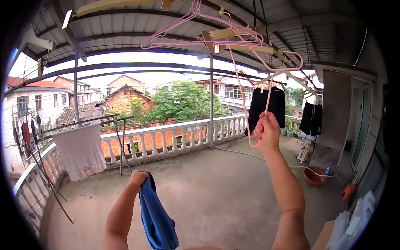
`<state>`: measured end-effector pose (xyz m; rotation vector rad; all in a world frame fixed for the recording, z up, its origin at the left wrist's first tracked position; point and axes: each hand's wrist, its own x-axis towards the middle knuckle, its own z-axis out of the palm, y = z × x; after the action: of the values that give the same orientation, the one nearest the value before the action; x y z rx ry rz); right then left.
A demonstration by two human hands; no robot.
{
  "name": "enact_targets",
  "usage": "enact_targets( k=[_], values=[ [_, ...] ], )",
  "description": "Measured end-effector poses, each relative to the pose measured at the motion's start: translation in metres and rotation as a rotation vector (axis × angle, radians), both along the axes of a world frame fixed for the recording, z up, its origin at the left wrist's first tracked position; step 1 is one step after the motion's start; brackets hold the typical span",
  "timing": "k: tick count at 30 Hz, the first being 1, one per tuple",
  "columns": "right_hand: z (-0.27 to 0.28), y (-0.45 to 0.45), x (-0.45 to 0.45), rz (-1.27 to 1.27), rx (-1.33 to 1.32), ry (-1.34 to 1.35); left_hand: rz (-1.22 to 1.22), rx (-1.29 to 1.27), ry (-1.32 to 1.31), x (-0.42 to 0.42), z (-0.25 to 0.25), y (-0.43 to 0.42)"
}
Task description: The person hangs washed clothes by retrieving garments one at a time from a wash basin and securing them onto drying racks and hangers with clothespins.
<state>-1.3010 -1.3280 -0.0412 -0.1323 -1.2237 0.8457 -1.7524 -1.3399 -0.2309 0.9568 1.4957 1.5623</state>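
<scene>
My right hand (267, 130) is raised at right of centre, its fingers closed round a pink hanger (239, 85) that hangs tilted in front of the balcony view. Lower down, my left hand (139, 178) grips the top of a blue garment (155, 214) with a dark edge, which droops toward the bottom of the view. More pink hangers (183, 42) hang overhead, close to the top of the held one.
A pale towel (81, 150) hangs on a rack at left. White balustrade (166, 139) crosses behind. Dark clothes (268, 107) hang beyond my right hand. A brown basin (315, 177), a hose and plastic-wrapped items (354, 221) are at right.
</scene>
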Motion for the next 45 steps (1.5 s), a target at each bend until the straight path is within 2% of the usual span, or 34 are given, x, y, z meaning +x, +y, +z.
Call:
enact_targets(
  k=[13,20,28,36,45],
  values=[
    [0.019,-0.005,0.001,-0.004,-0.049,-0.041,-0.122,0.045,-0.011,0.018,-0.006,0.008],
    [0.051,-0.002,-0.012,0.081,-0.022,-0.065,-0.136,0.048,-0.063,0.025,-0.012,0.01],
    [0.065,0.0,-0.016,0.207,0.011,-0.099,-0.111,0.033,0.017,0.014,-0.03,0.014],
    [0.067,-0.008,-0.007,0.109,0.104,-0.331,-0.084,-0.004,0.037,0.008,-0.035,0.004],
    [0.091,-0.02,-0.008,-0.006,0.181,-0.279,-0.073,-0.052,0.003,-0.004,-0.042,-0.01]
  ],
)
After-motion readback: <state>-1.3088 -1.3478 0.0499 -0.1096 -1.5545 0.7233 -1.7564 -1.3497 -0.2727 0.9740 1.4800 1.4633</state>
